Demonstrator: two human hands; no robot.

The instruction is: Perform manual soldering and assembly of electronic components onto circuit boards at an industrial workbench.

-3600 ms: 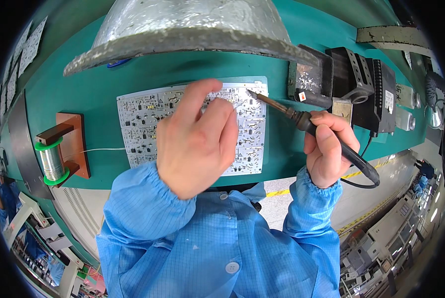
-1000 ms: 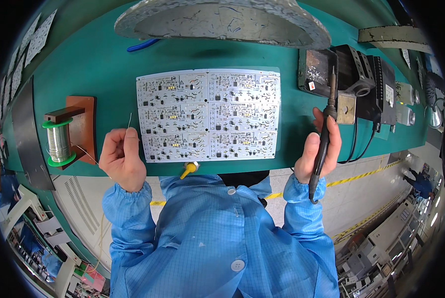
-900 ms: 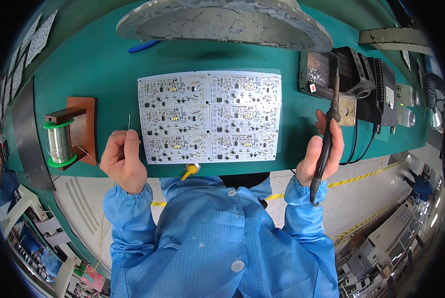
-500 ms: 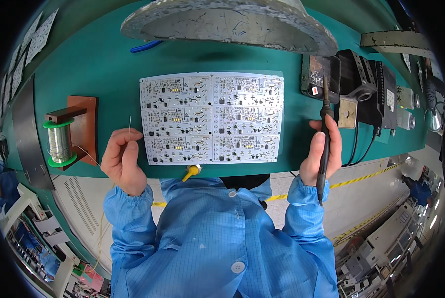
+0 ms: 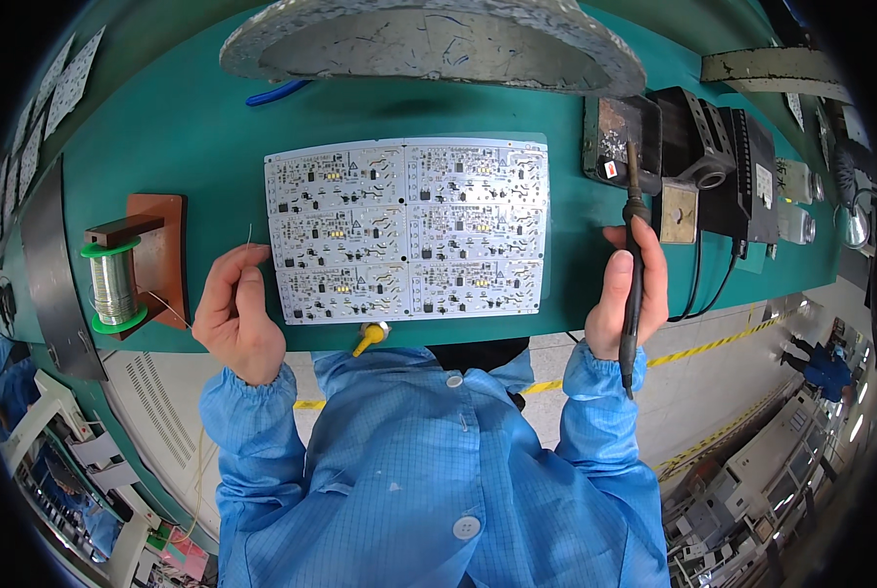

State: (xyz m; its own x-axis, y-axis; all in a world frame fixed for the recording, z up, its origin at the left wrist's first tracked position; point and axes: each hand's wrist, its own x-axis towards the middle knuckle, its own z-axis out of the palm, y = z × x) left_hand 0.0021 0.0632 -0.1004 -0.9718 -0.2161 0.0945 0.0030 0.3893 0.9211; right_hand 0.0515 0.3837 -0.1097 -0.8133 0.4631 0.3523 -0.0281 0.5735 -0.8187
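A white panel of circuit boards [image 5: 405, 235] lies flat on the green bench top, between my hands. My left hand [image 5: 243, 314] is closed by its left edge, pinching solder wire [image 5: 251, 235] whose thin end sticks up past the fingers. That wire trails back to a solder spool [image 5: 115, 286] with green flanges on a brown stand. To the right of the panel, my right hand [image 5: 627, 294] grips a black soldering iron [image 5: 634, 265] upright, its tip pointing away from me, close to a dark tray [image 5: 623, 142].
A large grey hood [image 5: 438, 49] overhangs the far side. At the right stand a black iron holder [image 5: 695, 137], a black station box [image 5: 749, 181], a sponge tray [image 5: 679, 214] and small glass jars [image 5: 796, 223]. A yellow-tipped piece [image 5: 368, 339] sits at the front edge.
The whole view has shifted slightly, so the bench things appear a little left and higher. Both hands keep nearly the same places beside the panel. A distant person at the right has moved.
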